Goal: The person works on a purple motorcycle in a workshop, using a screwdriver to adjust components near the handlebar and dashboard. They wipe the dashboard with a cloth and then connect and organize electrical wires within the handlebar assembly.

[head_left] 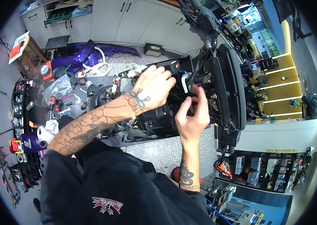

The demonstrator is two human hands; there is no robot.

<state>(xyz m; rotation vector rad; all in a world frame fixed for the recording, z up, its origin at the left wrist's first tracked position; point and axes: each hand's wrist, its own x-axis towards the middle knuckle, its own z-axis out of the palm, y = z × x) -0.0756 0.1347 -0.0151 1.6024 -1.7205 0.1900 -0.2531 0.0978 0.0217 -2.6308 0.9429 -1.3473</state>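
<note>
A scooter stripped of its panels stands in front of me, its handlebar (pixel 208 41) and black front panel (pixel 235 88) toward the right. My left hand (pixel 153 88) is over the open middle of the body, its fingers curled downward; whatever they grip is hidden. To its right, low by the dark cables behind the front panel, is my right hand (pixel 194 118), thumb and forefinger bent close together around something too dark to make out. A bent white tube (pixel 186 82) sticks up between the hands. Just beyond my left knuckles lies a black box-shaped part (pixel 172 67).
Purple body panels (pixel 91 56) lie on the floor at the far left, near white cabinets (pixel 108 18). A red-and-black power drill (pixel 53 103), a clear plastic bag (pixel 59 87) and loose tools lie left of the scooter. Shelves with boxes (pixel 256 165) stand at the right.
</note>
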